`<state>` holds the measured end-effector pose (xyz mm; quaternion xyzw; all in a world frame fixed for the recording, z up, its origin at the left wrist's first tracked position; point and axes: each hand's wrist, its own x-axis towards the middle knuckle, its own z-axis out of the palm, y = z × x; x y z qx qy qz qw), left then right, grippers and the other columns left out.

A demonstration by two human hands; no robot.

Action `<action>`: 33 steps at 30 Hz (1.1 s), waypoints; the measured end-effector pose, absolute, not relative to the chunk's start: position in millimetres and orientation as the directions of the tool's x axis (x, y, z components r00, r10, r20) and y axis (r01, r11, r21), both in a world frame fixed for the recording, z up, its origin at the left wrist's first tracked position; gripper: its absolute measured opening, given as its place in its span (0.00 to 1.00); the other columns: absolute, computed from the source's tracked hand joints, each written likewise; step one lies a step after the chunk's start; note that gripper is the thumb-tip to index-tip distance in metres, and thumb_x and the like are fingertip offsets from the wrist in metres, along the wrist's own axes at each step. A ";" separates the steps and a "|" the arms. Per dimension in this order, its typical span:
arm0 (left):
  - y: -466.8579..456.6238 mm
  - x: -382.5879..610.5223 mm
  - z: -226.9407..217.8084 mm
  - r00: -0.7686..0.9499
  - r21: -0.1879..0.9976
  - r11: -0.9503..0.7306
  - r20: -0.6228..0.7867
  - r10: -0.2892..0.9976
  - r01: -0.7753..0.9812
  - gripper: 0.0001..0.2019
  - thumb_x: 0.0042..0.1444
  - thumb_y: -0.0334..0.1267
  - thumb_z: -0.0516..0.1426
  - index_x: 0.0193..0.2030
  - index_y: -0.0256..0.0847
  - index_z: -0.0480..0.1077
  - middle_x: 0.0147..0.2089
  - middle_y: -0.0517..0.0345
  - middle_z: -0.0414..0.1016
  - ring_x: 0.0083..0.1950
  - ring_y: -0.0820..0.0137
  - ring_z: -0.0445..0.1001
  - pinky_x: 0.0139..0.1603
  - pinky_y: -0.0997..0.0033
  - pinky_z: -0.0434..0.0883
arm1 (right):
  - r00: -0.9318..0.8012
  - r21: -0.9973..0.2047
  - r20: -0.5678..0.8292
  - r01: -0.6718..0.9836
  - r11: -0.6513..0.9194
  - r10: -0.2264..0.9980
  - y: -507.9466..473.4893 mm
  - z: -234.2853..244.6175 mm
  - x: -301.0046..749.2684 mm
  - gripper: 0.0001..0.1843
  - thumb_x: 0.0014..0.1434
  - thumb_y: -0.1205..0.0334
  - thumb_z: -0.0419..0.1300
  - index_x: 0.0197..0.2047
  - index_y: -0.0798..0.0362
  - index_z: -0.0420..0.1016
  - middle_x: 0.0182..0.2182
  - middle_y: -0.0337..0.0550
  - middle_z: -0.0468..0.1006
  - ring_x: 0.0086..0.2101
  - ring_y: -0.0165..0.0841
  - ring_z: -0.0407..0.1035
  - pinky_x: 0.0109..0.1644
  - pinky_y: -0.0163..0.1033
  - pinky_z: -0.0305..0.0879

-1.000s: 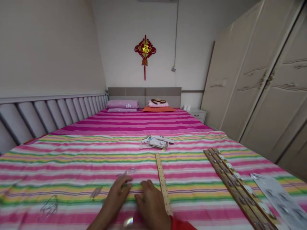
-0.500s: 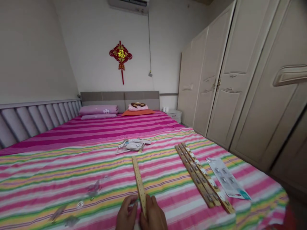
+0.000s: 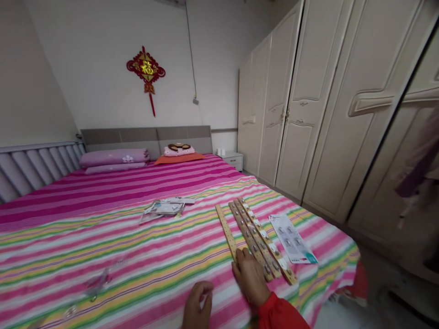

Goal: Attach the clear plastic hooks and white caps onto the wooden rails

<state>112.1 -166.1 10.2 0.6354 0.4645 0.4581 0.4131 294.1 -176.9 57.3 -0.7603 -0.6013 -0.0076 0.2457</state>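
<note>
A narrow light-wood strip with rows of small holes (image 3: 225, 228) lies on the striped sheet (image 3: 164, 256). My right hand (image 3: 251, 275), in a red sleeve, grips its near end between thumb and fingers. Just right of it lie brown strips with small metal hooks (image 3: 252, 237) and a lighter strip with white pieces on it (image 3: 263, 234), side by side. My left hand (image 3: 199, 305) hovers near the front, loosely curled, thumb apart from the fingers, with nothing visible in it.
A blister card of metal hooks (image 3: 291, 240) lies right of the strips. Farther back sits a pile of packaging (image 3: 166, 208). Clear plastic pieces (image 3: 99, 285) are scattered at front left. Pillows (image 3: 115, 157) rest by the headboard; wardrobes (image 3: 318, 114) line the right.
My right hand has carried the holed strip rightwards to beside the other strips. My left hand has let go of it. The view has turned to the right.
</note>
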 end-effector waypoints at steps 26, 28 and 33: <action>-208.9 139.1 25.1 0.397 0.993 -0.005 -0.041 0.917 0.114 0.14 0.46 0.50 0.60 0.30 0.40 0.72 0.27 0.58 0.72 0.32 0.68 0.70 0.33 0.70 0.66 | 0.736 -0.718 0.255 0.578 -0.387 0.627 -256.3 22.0 326.5 0.13 0.56 0.49 0.51 0.33 0.50 0.66 0.30 0.46 0.77 0.29 0.39 0.73 0.28 0.39 0.63; -210.2 147.4 29.6 0.426 0.994 0.091 -0.107 0.899 0.059 0.15 0.43 0.50 0.62 0.31 0.39 0.73 0.28 0.57 0.74 0.33 0.67 0.71 0.35 0.70 0.66 | 0.742 -0.776 0.253 0.539 -0.328 0.621 -263.6 21.7 327.0 0.14 0.53 0.47 0.53 0.32 0.49 0.67 0.27 0.44 0.78 0.27 0.39 0.73 0.28 0.38 0.64; -216.4 190.2 49.8 0.507 0.807 0.537 -0.365 0.781 -0.245 0.25 0.32 0.46 0.69 0.37 0.37 0.72 0.43 0.45 0.77 0.46 0.60 0.75 0.48 0.64 0.69 | 0.757 -0.894 0.240 0.416 -0.165 0.608 -282.6 24.8 325.4 0.17 0.48 0.44 0.58 0.28 0.50 0.69 0.22 0.43 0.79 0.25 0.38 0.75 0.29 0.37 0.68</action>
